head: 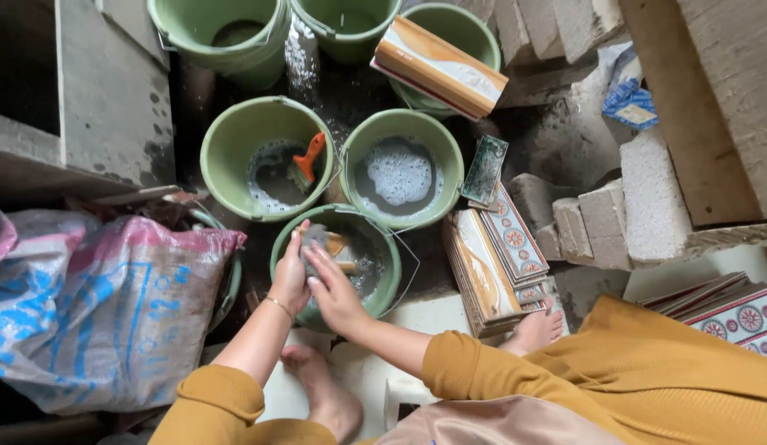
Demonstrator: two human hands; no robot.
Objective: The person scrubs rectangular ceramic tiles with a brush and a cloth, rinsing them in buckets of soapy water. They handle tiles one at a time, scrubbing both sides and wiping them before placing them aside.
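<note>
Wet concrete floor, green buckets clustered; washing step in hand.
Grey sponge point(315, 240) pressed between left hand point(290, 276) and right hand point(334, 298), both closed around it, over near bucket point(286, 239). Next move probably calls for steady squeezing; patterned tiles point(500, 255) stacked right.

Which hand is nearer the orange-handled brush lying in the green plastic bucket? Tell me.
Left. The left hand is just below the orange-handled brush, over the next bucket. The right hand sits lower and further right, so farther.
</note>
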